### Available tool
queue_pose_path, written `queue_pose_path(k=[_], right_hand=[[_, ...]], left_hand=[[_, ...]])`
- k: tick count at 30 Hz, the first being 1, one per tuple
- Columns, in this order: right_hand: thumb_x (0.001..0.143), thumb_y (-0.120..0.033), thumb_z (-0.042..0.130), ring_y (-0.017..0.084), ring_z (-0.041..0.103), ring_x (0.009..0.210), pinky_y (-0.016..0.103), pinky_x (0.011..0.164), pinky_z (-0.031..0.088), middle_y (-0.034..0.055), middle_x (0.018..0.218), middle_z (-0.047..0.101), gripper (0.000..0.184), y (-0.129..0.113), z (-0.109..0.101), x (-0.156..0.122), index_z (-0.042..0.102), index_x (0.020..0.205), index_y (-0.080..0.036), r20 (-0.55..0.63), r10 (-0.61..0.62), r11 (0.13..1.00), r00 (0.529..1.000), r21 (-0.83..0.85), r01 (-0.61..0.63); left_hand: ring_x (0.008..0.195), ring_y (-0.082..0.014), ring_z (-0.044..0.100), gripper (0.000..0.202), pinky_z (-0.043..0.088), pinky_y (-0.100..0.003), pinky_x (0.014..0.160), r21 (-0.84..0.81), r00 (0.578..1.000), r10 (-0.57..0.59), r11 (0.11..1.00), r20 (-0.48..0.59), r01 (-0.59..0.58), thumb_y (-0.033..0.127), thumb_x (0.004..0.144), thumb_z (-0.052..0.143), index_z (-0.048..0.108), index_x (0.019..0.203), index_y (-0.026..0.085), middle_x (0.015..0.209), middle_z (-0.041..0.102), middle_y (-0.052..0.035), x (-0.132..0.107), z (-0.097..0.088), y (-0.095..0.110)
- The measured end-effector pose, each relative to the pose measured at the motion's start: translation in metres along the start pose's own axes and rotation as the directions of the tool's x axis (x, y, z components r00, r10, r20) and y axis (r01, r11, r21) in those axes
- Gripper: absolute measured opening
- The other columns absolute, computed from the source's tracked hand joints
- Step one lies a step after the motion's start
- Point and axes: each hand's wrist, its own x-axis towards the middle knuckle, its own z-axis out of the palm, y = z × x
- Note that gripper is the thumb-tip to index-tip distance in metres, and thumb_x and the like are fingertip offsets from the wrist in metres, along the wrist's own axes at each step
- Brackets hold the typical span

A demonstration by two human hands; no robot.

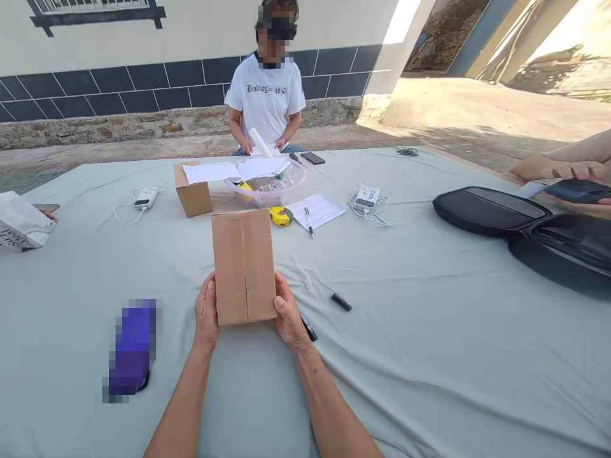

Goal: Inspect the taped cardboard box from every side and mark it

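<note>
Between my two hands is a brown cardboard box (244, 267), its seamed face turned toward me. My left hand (207, 313) grips its left side and my right hand (287, 310) its right side, thumbs on the near edges. A black marker (308, 324) lies beside my right hand, partly hidden by it. Its black cap (341, 302) rests apart, farther right on the cloth. Just beyond the box sits a yellow tape measure (281, 216).
A second cardboard box (193, 194) and a plastic basket (298, 184) stand at the back. Nearby lie a written sheet (324, 211) with a pen, power banks, a blurred purple object (133, 346) and an unzipped black case (491, 210). Other people sit around the cloth-covered table (429, 356).
</note>
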Motion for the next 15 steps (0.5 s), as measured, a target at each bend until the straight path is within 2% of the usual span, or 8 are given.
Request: queue_pose_path(k=[3, 6, 10, 15], right_hand=[[0.079, -0.069, 0.073, 0.031, 0.054, 0.14, 0.047, 0.116, 0.042, 0.0059, 0.16, 0.051, 0.076, 0.004, -0.003, -0.002, 0.057, 0.144, -0.033, -0.004, 0.002, 1.0, 1.0, -0.016, -0.002], [0.081, -0.067, 0.074, 0.031, 0.052, 0.142, 0.048, 0.118, 0.04, 0.0068, 0.16, 0.052, 0.075, 0.004, -0.002, -0.004, 0.057, 0.144, -0.031, 0.023, -0.009, 0.999, 1.0, -0.042, 0.01], [0.082, -0.066, 0.073, 0.032, 0.042, 0.15, 0.051, 0.123, 0.033, 0.0069, 0.16, 0.051, 0.074, 0.003, -0.001, -0.008, 0.058, 0.144, -0.03, 0.045, -0.039, 0.995, 0.998, -0.089, 0.043], [0.083, -0.064, 0.073, 0.033, 0.039, 0.153, 0.053, 0.123, 0.035, 0.0045, 0.162, 0.048, 0.069, 0.003, -0.002, -0.016, 0.057, 0.144, -0.034, 0.081, -0.016, 0.99, 0.997, -0.139, 0.027]], left_hand=[[0.142, -0.0337, 0.051, 0.07, 0.045, -0.046, 0.113, -0.096, 0.99, 0.015, 0.995, 0.139, -0.002, 0.075, 0.094, 0.044, 0.061, 0.141, 0.026, 0.144, 0.063, -0.0116, -0.029, -0.001, 0.013], [0.147, -0.0358, 0.045, 0.077, 0.042, -0.047, 0.116, -0.088, 0.978, 0.004, 0.996, 0.211, 0.014, 0.075, 0.087, 0.058, 0.054, 0.147, 0.027, 0.153, 0.056, -0.0127, -0.048, -0.002, 0.021], [0.143, -0.0358, 0.05, 0.086, 0.043, -0.047, 0.114, -0.009, 0.989, -0.08, 0.997, 0.124, 0.081, 0.062, 0.079, 0.076, 0.046, 0.151, 0.026, 0.152, 0.056, -0.0142, -0.057, 0.0, 0.027], [0.136, -0.0316, 0.057, 0.083, 0.048, -0.045, 0.11, -0.007, 0.987, -0.147, 0.989, 0.063, 0.148, 0.055, 0.081, 0.079, 0.044, 0.151, 0.027, 0.148, 0.06, -0.0125, -0.062, 0.003, 0.03]])
